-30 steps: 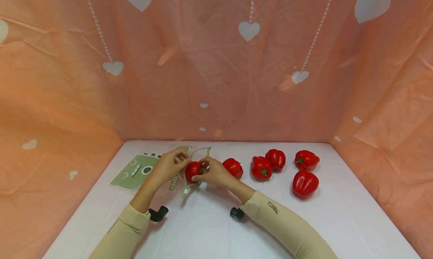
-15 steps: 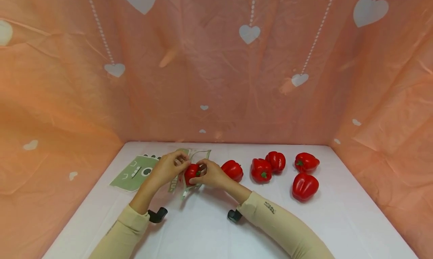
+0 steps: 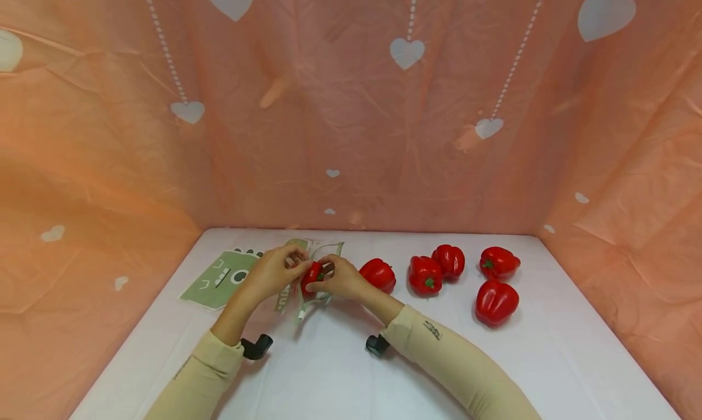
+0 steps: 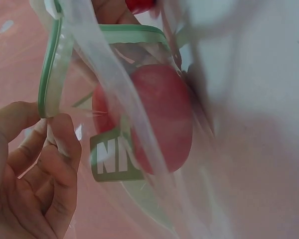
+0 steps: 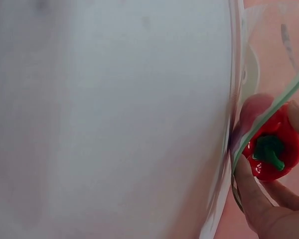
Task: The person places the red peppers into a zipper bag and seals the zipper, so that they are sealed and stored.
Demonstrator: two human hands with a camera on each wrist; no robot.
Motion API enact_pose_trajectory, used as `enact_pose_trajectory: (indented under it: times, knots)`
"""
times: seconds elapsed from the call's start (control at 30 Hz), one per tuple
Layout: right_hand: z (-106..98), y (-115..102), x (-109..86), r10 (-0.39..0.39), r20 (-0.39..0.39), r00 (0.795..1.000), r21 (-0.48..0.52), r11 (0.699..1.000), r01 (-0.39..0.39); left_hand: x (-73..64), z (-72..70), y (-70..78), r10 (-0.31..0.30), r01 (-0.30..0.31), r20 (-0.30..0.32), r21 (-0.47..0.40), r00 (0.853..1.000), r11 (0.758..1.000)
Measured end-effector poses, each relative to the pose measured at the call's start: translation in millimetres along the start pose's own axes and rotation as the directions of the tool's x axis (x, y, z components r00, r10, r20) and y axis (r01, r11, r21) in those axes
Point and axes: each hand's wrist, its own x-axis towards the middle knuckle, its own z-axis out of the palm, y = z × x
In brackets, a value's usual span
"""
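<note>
- Bell pepper [image 5: 276,132], red: within the zip bag's [image 4: 114,172] mouth, right hand's [image 3: 341,278] grip curled round it.
- Left hand's [image 3: 274,270] grip pinches the bag's green rim [image 4: 48,69]; holding that wide should prevent snagging.

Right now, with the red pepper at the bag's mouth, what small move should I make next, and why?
I'd probably ease the red pepper slightly deeper into the bag with the right hand before letting go. Its body shows through the clear bag in the left wrist view, but the right hand grips it near the green rim, which the left hand pinches.
</note>
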Motion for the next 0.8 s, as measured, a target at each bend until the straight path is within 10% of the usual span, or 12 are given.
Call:
enact_pose_trajectory:
  times: [0.43,0.8]
  knots:
    - [-14,-7,-10.0,-0.015,0.055,0.998,-0.004,1.000,0.015,-1.1,0.8,-1.2,0.001,-0.001,0.022,-0.023,1.000,1.000]
    - [-53,-10,-34.6,-0.219,0.044,0.975,-0.099,0.970,0.222,-1.8,-0.1,0.8,-0.005,0.005,0.023,-0.014,1.000,1.000]
